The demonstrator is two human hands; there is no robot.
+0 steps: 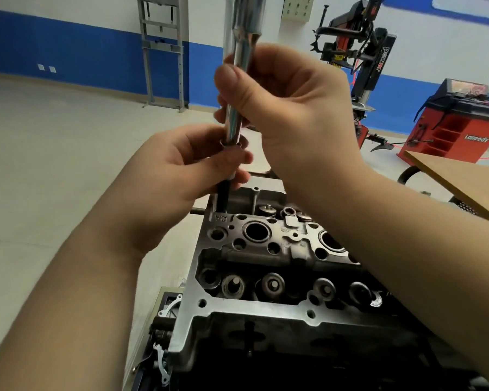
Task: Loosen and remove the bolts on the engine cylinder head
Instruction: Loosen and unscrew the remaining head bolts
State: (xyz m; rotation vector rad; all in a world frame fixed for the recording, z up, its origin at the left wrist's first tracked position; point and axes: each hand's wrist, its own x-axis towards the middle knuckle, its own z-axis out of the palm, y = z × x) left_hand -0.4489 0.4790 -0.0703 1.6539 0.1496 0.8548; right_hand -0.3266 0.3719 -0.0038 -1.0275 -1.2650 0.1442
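Both hands point(181, 167) point(288, 108) grip the wrench point(236, 88) above the cylinder head point(254, 309), red machine point(458, 122) behind

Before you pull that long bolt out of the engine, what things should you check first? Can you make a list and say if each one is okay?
1. Right hand grips the shiny socket extension: ok.
2. Left hand pinches the tool where it meets the dark bolt: ok.
3. Tool stands nearly straight above the bolt hole at the far left corner of the cylinder head: ok.
4. Bolt fully unscrewed: cannot tell, its lower end is hidden in the head.
5. Other bolts out: not ok, at least one bolt head sits in the far row.
6. Place ready to put the bolt down: cannot tell, only a wooden board edge shows at right.
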